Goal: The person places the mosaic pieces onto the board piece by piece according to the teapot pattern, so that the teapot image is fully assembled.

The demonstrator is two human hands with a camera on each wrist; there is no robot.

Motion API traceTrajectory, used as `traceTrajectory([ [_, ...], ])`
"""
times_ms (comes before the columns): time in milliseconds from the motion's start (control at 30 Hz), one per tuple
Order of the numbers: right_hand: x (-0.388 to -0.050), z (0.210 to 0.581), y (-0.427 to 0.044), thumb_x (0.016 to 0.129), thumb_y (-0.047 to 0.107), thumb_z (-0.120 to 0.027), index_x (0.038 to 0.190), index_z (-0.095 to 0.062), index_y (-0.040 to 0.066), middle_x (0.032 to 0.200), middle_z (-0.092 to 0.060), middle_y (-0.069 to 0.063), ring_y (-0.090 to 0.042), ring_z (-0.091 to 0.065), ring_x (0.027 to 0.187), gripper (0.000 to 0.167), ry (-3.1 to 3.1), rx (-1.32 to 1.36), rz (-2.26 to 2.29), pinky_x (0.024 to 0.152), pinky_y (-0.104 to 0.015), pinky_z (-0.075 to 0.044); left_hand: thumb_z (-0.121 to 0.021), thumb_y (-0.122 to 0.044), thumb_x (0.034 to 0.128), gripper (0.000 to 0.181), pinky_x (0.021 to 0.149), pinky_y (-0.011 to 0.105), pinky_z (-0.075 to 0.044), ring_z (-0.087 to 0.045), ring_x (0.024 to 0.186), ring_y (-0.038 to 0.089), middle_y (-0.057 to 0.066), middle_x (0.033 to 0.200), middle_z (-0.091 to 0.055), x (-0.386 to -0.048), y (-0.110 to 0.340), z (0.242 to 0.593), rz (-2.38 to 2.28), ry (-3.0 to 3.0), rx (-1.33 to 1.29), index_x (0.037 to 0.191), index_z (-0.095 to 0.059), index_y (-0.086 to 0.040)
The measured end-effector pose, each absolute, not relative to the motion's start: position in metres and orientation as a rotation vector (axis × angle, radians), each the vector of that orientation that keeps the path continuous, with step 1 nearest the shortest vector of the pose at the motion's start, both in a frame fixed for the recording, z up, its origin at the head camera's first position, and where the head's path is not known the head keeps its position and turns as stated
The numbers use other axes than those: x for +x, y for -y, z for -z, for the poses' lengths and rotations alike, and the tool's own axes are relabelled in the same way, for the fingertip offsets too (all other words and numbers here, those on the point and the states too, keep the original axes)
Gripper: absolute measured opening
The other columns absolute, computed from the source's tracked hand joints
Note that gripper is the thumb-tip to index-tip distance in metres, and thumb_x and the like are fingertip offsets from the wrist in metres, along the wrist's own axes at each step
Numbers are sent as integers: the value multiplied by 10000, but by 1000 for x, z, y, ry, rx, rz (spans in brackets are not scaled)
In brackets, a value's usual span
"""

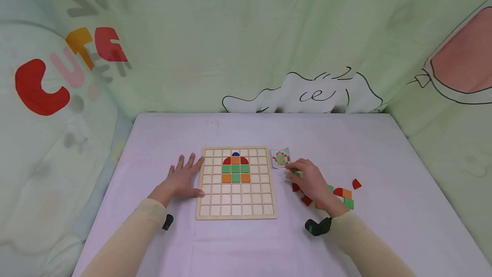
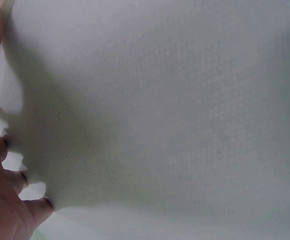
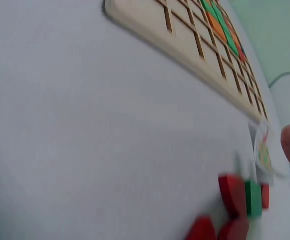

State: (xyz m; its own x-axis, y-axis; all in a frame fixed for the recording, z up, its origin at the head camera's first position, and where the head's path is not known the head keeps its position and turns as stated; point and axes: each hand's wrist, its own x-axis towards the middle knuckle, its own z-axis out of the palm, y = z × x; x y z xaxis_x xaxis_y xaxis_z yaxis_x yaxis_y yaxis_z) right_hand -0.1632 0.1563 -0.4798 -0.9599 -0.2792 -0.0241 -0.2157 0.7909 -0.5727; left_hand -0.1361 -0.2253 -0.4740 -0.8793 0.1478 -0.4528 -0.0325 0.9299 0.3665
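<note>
A wooden grid board (image 1: 236,199) lies on the table, its squares partly filled with a blue half-round piece (image 1: 235,154), red quarter-rounds (image 1: 244,160) and green and orange square tiles (image 1: 235,169). My left hand (image 1: 181,181) is spread flat at the board's left side, with thumb and forefinger touching its edge. To the right of the board, my right hand (image 1: 312,181) hovers over loose pieces, thumb and fingers apart. A green piece (image 3: 253,199) and red pieces (image 3: 233,194) lie below it. A small pattern card (image 1: 277,160) lies just beyond its fingertips.
More loose pieces, among them an orange tile (image 1: 347,194), a green tile (image 1: 349,203) and a red quarter-round (image 1: 356,184), lie right of the right forearm. A pale cloth covers the table (image 1: 230,251). Printed curtains (image 1: 215,46) hang behind and at both sides.
</note>
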Motion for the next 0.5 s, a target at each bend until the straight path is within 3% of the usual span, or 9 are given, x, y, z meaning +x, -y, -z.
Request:
traceTrajectory([
  [500, -166, 499, -196, 919, 139, -767, 1239, -701, 1, 1172, -677, -192, -362, -618, 1101, 355, -2857, -319, 826, 913, -485, -600, -860, -407, 800, 1135, 1219, 730, -55, 59, 1565, 508, 203, 1722, -30, -136, 225, 476, -485, -2606, 87, 1652, -161, -135],
])
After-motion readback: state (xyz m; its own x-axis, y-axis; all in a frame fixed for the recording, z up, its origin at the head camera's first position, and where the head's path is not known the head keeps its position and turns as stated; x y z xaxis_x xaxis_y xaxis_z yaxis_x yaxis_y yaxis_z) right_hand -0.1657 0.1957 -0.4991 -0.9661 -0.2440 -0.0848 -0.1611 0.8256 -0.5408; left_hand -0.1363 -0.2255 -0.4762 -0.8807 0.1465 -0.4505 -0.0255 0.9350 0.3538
